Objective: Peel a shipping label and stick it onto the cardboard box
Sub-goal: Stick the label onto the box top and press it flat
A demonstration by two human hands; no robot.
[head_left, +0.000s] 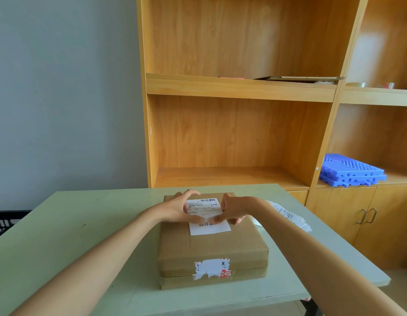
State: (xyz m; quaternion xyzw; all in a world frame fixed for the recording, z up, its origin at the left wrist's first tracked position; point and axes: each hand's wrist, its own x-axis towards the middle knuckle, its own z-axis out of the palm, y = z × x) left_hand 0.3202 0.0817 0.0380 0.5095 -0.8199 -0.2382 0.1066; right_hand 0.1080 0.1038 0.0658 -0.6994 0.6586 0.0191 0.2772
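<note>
- both hands, left hand (175, 209) and right hand (234, 209), pinched a shipping label (203, 207) over the cardboard box (211, 245)
- box sat on a pale green table (61, 224)

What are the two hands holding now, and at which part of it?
Both hold the shipping label above the cardboard box: the left hand at its left edge, the right hand at its right edge and lower corner.

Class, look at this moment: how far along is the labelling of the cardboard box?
Done: the cardboard box sits closed on the table, and a white sheet already lies on its top. In hand: the left hand and right hand hold a shipping label just above the box. Left: laying it flat and pressing it down. More labels wait beside the box.
</note>
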